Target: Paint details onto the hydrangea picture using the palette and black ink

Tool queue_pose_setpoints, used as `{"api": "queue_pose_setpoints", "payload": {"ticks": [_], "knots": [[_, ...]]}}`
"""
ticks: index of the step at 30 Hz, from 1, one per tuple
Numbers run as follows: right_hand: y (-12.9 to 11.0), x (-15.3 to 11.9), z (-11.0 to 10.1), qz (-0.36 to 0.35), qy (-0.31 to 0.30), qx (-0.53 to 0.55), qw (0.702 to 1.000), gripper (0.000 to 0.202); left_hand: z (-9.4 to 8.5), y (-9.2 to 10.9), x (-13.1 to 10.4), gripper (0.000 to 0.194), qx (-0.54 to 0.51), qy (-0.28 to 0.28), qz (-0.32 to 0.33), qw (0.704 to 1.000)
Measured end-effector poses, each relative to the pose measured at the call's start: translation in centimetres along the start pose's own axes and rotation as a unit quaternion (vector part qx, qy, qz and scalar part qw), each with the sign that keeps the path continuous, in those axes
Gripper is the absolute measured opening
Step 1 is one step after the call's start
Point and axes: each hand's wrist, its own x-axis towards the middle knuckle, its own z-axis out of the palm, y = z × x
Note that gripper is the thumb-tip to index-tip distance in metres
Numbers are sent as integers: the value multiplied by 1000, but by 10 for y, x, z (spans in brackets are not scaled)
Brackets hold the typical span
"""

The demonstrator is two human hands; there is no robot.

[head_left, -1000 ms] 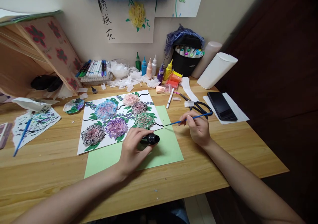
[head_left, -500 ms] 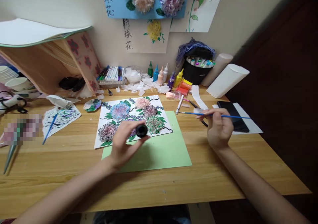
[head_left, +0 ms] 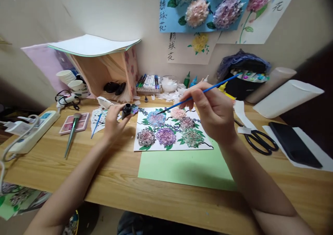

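My left hand (head_left: 114,122) is closed around a small black ink bottle (head_left: 126,110), its open mouth facing up, left of the flower picture. In my right hand (head_left: 212,111) is a thin blue paintbrush (head_left: 179,103), slanting down to the left. Its dark tip appears over the blue flower (head_left: 156,118); whether it touches cannot be told. The white flower picture (head_left: 140,155) carries several raised, fluffy paper blooms with painted green leaves. Beneath its lower edge lies a light green sheet (head_left: 179,169), partly hidden by my right forearm.
On the right are black scissors (head_left: 261,142) and a black phone (head_left: 293,144) on white paper. A second blue brush (head_left: 96,125) rests on a paint-smeared paper at the left, near a green-handled brush (head_left: 72,135) and a power strip (head_left: 33,131). Markers (head_left: 148,83) stand behind.
My view has swung left. The ink bottle has moved from over the picture to its left side. My right hand has brought the brush leftward, its tip now over the picture.
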Motion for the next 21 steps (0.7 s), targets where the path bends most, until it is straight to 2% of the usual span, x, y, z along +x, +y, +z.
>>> {"api": "queue_pose_setpoints", "payload": {"ticks": [4, 8, 14, 21], "knots": [[6, 5, 27, -1, -32, -10, 999, 19, 6, 4, -8, 31, -46, -50, -33, 997], [15, 0, 39, -4, -51, -35, 998, 17, 5, 10, -15, 37, -90, -90, -49, 991], [29, -7, 47, -13, -86, -44, 995, 17, 3, 11, -18, 39, -119, -80, -27, 989], [34, -13, 64, -30, -129, -62, 989, 15, 3, 11, -19, 42, -121, -82, -3, 989]]}}
